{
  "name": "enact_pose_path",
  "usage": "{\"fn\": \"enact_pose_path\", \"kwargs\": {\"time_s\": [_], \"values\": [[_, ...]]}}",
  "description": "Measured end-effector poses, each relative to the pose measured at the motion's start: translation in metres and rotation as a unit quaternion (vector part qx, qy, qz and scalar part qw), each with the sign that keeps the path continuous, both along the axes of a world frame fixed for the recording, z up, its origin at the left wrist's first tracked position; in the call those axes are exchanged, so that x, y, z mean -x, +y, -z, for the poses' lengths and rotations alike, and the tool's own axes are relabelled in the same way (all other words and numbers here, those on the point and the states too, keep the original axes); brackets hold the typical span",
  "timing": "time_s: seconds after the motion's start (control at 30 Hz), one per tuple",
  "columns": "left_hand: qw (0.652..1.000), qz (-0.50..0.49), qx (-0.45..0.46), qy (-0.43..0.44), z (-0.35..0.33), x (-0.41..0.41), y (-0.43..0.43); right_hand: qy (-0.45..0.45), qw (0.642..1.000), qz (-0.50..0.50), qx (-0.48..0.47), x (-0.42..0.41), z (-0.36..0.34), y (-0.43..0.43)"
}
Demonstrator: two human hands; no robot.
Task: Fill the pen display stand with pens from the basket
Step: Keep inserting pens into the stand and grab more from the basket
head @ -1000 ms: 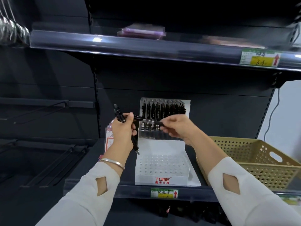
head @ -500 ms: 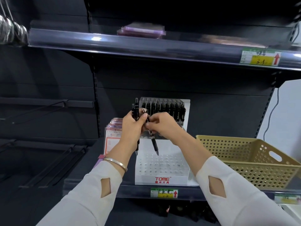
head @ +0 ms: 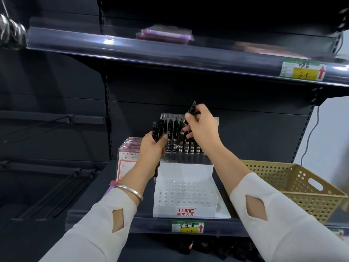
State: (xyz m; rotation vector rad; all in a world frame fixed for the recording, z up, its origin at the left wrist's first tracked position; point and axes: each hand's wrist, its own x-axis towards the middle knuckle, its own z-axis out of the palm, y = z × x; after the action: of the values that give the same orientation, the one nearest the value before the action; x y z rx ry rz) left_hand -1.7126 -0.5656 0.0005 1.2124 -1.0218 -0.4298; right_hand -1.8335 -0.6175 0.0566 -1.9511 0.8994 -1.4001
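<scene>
On the dark shop shelf (head: 94, 218), one white pen display stand (head: 185, 191) sits beside one tan basket (head: 302, 186); my left hand (head: 153, 146) grips a few black pens (head: 159, 128), my right hand (head: 202, 127) pinches one pen (head: 192, 108) over the stand's back row.

A stationery shop: dark metal shelves (head: 151, 52) carry price labels (head: 302, 70) with red arrows on their front edges, a branded pen display stand (head: 185, 210), and plastic-wrapped packets (head: 126, 161) at its left.
</scene>
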Motion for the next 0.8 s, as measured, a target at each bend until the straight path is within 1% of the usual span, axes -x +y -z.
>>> {"fn": "enact_pose_path", "kwargs": {"time_s": [0.1, 0.23, 0.3, 0.37, 0.43, 0.53, 0.63, 0.8], "values": [[1.000, -0.012, 0.003, -0.020, 0.001, 0.001, -0.004, 0.035, 0.999, 0.014, 0.026, -0.008, 0.001, -0.002], [1.000, -0.021, 0.014, 0.017, 0.008, 0.000, -0.009, 0.106, 0.994, 0.027, 0.021, -0.017, 0.007, -0.006], [0.998, -0.009, 0.028, 0.058, 0.010, -0.002, -0.010, 0.153, 0.984, 0.075, 0.060, -0.020, 0.005, -0.009], [0.997, -0.007, 0.022, 0.073, 0.011, -0.005, -0.013, 0.202, 0.965, 0.128, 0.110, -0.023, 0.000, -0.011], [0.998, -0.007, 0.003, 0.069, 0.014, -0.007, -0.017, 0.215, 0.957, 0.144, 0.133, -0.027, -0.004, -0.015], [0.998, 0.005, -0.007, 0.061, 0.019, -0.007, -0.020, 0.219, 0.957, 0.149, 0.121, -0.030, -0.003, -0.020], [0.998, 0.009, 0.004, 0.057, 0.019, -0.006, -0.021, 0.242, 0.950, 0.169, 0.107, -0.030, 0.000, -0.024], [0.996, 0.036, 0.021, 0.075, 0.013, -0.002, -0.027, 0.302, 0.924, 0.196, 0.126, -0.028, 0.011, -0.034]]}}
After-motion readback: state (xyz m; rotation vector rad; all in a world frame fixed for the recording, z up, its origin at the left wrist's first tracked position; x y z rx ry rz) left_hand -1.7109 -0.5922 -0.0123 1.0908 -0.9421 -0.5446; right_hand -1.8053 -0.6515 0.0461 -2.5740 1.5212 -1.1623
